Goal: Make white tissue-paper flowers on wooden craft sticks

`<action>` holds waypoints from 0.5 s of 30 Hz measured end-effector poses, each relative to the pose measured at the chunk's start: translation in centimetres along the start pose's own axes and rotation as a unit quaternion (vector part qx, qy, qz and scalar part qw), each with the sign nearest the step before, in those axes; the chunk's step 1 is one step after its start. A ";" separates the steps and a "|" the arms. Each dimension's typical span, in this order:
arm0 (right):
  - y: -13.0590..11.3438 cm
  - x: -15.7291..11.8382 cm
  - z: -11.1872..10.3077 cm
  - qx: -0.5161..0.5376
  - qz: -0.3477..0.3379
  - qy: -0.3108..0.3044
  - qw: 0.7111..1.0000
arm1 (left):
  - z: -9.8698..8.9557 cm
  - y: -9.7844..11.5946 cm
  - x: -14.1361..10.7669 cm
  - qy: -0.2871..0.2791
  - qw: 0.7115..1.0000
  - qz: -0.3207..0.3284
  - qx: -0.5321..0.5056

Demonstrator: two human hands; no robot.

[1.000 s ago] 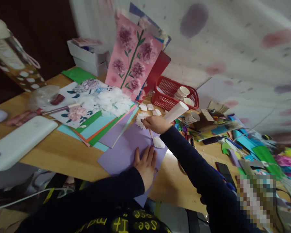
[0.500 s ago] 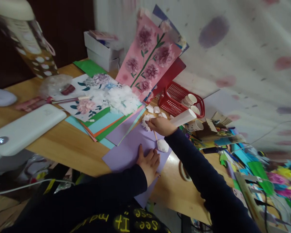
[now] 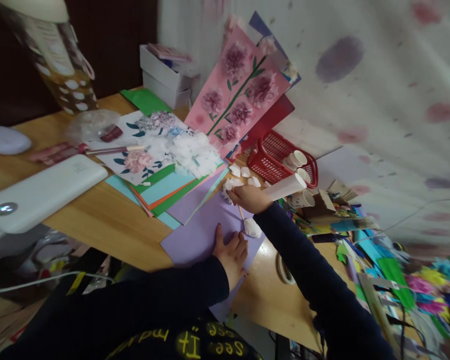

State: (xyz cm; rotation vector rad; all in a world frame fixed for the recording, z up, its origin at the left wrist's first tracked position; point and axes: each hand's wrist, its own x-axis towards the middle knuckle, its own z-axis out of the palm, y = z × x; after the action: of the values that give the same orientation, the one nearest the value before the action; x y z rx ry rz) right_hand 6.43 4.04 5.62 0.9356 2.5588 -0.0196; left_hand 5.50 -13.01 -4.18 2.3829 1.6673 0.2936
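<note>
My left hand (image 3: 231,252) lies with its fingers spread on a purple sheet (image 3: 195,232). Above it, my right hand (image 3: 250,197) is closed at a white ruffled paper flower (image 3: 230,189) near the sheet's upper edge; its fingertips touch or pinch the flower. A thin wooden stick (image 3: 241,212) runs from below the right hand to a white lump (image 3: 252,228) beside my left fingertips. Several small white paper pieces (image 3: 245,172) lie beyond the flower.
A red basket (image 3: 272,155) with paper cups stands behind the right hand. Left are a sheet stack (image 3: 161,192), white tissue pieces (image 3: 195,154) and a white power bank (image 3: 45,192). A tape roll (image 3: 286,270) sits near the right forearm.
The whole view has shifted slightly, so most things appear a little farther right. Both hands keep nearly the same places on the sheet and at the flower.
</note>
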 end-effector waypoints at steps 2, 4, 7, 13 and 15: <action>-0.1 0.2 0.3 -0.002 -0.002 -0.016 1.000 | -0.1 0.0 0.0 0.000 1.000 0.002 -0.002; -0.2 0.3 0.6 -0.005 -0.005 -0.027 1.000 | -0.2 0.0 0.0 0.000 1.000 0.006 -0.005; -0.3 0.3 0.9 -0.015 -0.011 -0.035 0.999 | -0.1 -0.1 0.0 0.003 1.000 0.005 -0.007; -1.0 0.0 1.2 -0.053 -0.017 -0.026 0.998 | 0.3 0.0 0.1 0.014 1.000 0.003 -0.014; -1.3 0.1 1.5 -0.063 -0.022 -0.024 0.998 | 0.4 0.0 0.1 0.010 1.000 0.007 -0.016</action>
State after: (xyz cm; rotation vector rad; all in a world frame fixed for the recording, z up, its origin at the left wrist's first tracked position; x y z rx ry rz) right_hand 6.08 2.85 4.01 0.8228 2.5026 0.1032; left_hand 5.61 -12.88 -4.52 2.3763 1.6425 0.3461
